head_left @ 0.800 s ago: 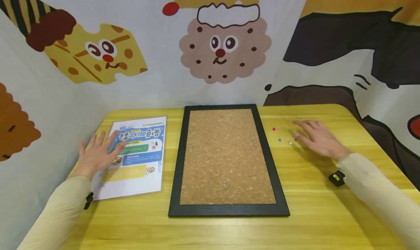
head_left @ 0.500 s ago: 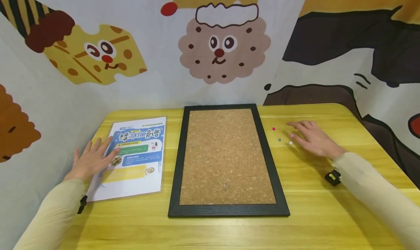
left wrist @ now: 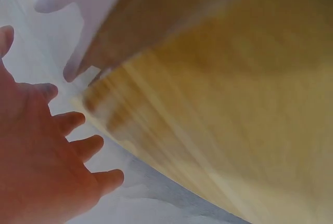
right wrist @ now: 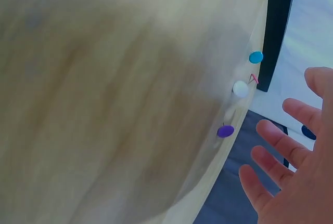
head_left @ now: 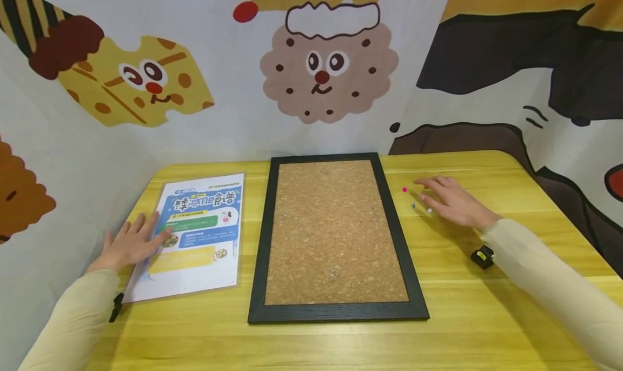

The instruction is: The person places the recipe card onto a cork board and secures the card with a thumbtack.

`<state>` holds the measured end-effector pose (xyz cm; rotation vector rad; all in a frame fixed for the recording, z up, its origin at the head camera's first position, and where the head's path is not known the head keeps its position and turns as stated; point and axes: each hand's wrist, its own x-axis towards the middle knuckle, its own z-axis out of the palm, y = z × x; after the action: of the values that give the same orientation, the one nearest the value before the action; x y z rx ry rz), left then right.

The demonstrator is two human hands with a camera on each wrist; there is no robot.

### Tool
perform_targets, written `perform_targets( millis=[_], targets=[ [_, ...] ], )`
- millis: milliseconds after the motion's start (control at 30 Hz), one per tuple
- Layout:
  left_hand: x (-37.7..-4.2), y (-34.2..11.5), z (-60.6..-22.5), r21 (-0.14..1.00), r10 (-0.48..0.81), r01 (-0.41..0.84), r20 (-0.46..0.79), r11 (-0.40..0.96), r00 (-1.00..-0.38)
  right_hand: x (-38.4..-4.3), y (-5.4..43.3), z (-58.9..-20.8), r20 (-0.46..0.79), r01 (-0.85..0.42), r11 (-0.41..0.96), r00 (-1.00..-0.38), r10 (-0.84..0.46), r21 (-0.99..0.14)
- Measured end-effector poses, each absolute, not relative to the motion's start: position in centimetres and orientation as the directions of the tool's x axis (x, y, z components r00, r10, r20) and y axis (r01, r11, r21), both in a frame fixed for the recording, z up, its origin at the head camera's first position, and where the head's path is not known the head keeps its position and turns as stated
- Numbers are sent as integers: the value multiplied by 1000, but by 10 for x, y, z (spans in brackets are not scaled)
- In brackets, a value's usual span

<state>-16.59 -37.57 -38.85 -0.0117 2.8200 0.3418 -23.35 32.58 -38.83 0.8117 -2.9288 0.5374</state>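
Observation:
In the head view, a printed, glossy-edged sheet (head_left: 194,276) with blue, green and yellow blocks lies on the left of the table. My left hand (head_left: 130,244) is at its left side, fingers spread, thumb overlapping the print. A black-framed cork board (head_left: 336,230) lies flat in the middle. Right of it my right hand (head_left: 452,202) hovers palm down with loose fingers, holding nothing. Close to its fingertips are a pink pushpin (head_left: 404,189), a blue pushpin (head_left: 413,205) and a white pushpin (head_left: 429,210). A purple pushpin (right wrist: 225,131) shows only in the right wrist view.
The yellow wood-grain table (head_left: 311,346) ends at the back against a cloth (head_left: 229,136) printed with cartoon food figures. More of this cloth hangs along the left side. Each sleeve carries a small black wrist camera (head_left: 483,256).
My left hand has slid left and towards me, off part of the print. My right hand has moved left towards the pins, and the purple one is now hidden in the head view.

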Motion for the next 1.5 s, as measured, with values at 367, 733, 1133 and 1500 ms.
perform_targets(
  millis=[367,733,1133,1500],
  targets=[
    [-166,-382,-393,243,26,-56,-322,968,-946,-243,314,-393,109,-497,792,-863,-493,-356],
    [-172,-379,-398,224,-2,-78,-320,971,-947,-256,303,-397,133,-514,762,-852,-506,-395],
    [-178,-366,-389,207,3,-61,-295,976,-955,-271,300,-401,118,-479,761,-870,-480,-438],
    [-185,-354,-383,230,-13,-89,-313,969,-950,-274,295,-397,81,-438,768,-886,-456,-468]
  ],
)
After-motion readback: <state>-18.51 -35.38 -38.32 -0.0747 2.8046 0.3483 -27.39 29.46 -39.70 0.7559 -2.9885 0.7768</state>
